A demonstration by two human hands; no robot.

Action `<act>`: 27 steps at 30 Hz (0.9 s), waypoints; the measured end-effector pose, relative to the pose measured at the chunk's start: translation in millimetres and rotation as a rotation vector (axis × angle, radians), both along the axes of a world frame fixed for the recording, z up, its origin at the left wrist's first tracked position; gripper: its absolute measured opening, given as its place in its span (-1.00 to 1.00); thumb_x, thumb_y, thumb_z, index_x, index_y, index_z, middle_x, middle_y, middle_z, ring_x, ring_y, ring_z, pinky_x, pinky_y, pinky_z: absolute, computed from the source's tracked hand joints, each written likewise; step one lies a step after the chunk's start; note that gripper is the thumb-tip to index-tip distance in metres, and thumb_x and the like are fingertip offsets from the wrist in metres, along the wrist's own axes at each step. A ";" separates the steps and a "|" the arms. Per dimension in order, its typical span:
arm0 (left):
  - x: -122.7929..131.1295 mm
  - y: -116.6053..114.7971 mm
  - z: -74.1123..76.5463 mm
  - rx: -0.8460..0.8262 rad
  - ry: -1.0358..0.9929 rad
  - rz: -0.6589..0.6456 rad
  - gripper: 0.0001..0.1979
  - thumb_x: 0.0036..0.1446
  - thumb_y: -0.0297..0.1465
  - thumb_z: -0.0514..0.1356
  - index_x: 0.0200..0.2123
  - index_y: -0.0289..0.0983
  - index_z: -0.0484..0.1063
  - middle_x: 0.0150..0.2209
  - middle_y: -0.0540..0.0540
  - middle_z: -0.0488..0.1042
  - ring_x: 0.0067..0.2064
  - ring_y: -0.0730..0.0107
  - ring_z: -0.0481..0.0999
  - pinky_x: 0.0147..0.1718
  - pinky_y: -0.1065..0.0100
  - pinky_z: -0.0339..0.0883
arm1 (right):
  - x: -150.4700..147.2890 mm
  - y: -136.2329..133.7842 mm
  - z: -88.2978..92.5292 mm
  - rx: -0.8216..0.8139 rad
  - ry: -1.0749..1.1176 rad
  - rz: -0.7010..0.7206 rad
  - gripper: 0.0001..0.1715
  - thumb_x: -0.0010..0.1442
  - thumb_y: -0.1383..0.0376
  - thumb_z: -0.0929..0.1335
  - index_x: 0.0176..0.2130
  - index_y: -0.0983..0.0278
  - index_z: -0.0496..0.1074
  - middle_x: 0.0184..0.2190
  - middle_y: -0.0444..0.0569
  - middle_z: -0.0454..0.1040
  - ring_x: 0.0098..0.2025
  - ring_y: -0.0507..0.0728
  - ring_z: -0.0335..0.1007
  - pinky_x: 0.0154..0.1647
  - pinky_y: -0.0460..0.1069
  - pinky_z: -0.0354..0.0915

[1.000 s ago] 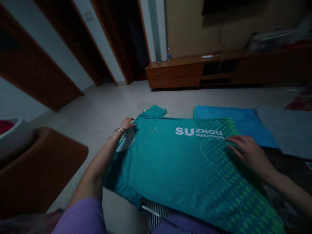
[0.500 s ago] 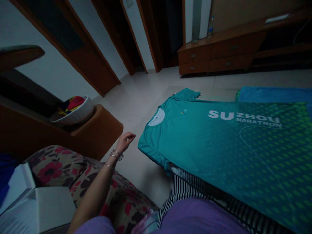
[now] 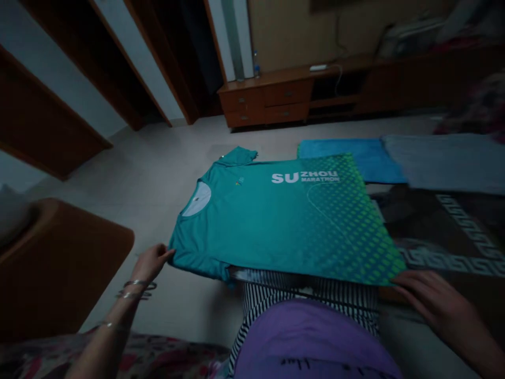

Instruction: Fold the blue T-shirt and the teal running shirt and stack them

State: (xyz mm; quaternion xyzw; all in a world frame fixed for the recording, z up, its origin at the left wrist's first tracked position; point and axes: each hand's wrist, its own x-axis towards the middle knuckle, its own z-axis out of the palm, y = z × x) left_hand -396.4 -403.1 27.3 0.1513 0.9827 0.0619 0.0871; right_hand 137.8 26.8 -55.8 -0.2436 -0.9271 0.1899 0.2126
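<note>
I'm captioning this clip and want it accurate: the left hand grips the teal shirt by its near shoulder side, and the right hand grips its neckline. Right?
Not quite. The right hand grips the green-dotted hem corner, as the head view shows; the left hand does grip the teal shirt by its near shoulder side.

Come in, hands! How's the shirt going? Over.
Left hand pinching near shoulder, right hand pinching near hem corner. Teal Suzhou Marathon T-shirt spread front-up. Blue cloth by its far hem corner.
</note>
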 end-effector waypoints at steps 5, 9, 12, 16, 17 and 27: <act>-8.7 -4.6 -4.5 0.301 -0.037 0.056 -0.61 -0.12 0.05 0.09 -0.56 -0.17 0.25 -0.70 0.26 0.28 -0.51 0.43 0.30 -0.51 0.46 0.12 | -7.7 -0.6 19.5 0.023 -0.036 0.031 -0.78 0.21 0.19 0.27 -0.15 0.00 0.46 -0.23 -0.03 0.51 -0.15 0.21 0.43 -0.13 0.15 0.38; -0.1 1.3 -3.0 0.740 -0.155 0.229 -0.51 -0.40 -0.07 0.34 -0.36 -0.14 0.32 -0.57 0.21 0.42 -0.45 0.39 0.41 -0.47 0.40 0.30 | -6.5 2.7 17.5 0.103 -0.035 0.054 -0.80 0.26 0.24 0.26 -0.15 0.15 0.44 -0.25 -0.01 0.50 -0.19 0.16 0.42 -0.15 0.09 0.35; 4.5 3.2 0.1 0.864 -0.289 0.177 -0.41 -0.40 -0.15 0.41 -0.24 -0.22 0.37 -0.48 0.08 0.47 -0.46 0.44 0.41 -0.51 0.45 0.30 | 0.1 7.6 13.6 0.143 -0.038 0.107 -0.81 0.25 0.23 0.29 -0.16 0.20 0.45 -0.27 -0.02 0.49 -0.21 0.13 0.42 -0.17 0.05 0.34; 1.0 -7.0 5.7 0.850 -0.438 0.147 -0.48 -0.29 -0.14 0.39 -0.24 -0.31 0.50 -0.34 -0.10 0.55 -0.37 0.32 0.50 -0.42 0.37 0.41 | 8.8 15.8 10.2 0.140 -0.041 0.232 -0.75 0.19 0.21 0.35 -0.10 0.12 0.44 -0.20 -0.02 0.48 -0.15 0.13 0.43 -0.17 0.00 0.38; -0.7 -10.7 7.0 0.840 -0.456 0.142 -0.49 -0.30 -0.17 0.39 -0.24 -0.32 0.53 -0.28 -0.15 0.57 -0.29 0.24 0.54 -0.33 0.32 0.45 | 10.3 17.7 9.4 0.142 -0.043 0.247 -0.72 0.19 0.21 0.35 -0.07 0.10 0.43 -0.18 -0.01 0.48 -0.14 0.14 0.44 -0.18 -0.02 0.40; -0.1 -9.5 -0.1 0.732 0.010 -0.187 -0.68 -0.19 -0.28 0.25 -0.30 -0.24 0.57 -0.16 -0.15 0.55 -0.06 0.10 0.49 0.04 0.12 0.31 | 12.1 30.5 -17.2 0.228 0.034 0.206 -0.52 0.09 0.26 0.29 0.01 -0.13 0.33 -0.20 -0.01 0.53 -0.19 0.26 0.49 -0.29 0.15 0.44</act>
